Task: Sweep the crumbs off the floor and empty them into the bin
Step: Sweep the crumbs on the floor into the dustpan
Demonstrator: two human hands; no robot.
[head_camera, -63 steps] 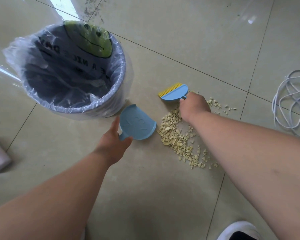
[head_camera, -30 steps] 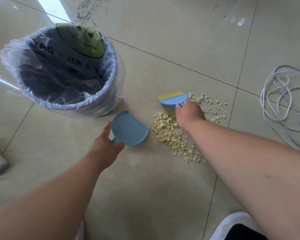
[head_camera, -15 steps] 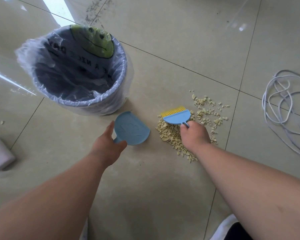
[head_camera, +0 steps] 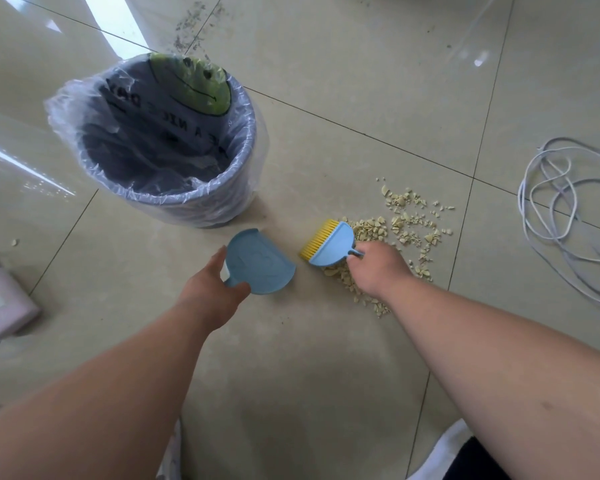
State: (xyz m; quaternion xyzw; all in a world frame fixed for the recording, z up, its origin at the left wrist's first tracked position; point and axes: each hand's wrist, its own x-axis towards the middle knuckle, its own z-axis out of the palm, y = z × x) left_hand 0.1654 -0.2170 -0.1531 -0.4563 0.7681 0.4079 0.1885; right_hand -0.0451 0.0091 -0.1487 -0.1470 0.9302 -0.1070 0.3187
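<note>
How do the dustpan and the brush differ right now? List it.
The dustpan is a plain blue scoop; the brush has yellow bristles. The left hand holds the dustpan clear of the crumbs; the right hand holds the brush among them. Both are blue plastic with short handles.

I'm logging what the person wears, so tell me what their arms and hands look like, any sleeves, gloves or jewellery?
Both forearms are bare, with no sleeves in view. The left hand and right hand wear no gloves, and no rings, watch or bracelets are visible from this angle.
</note>
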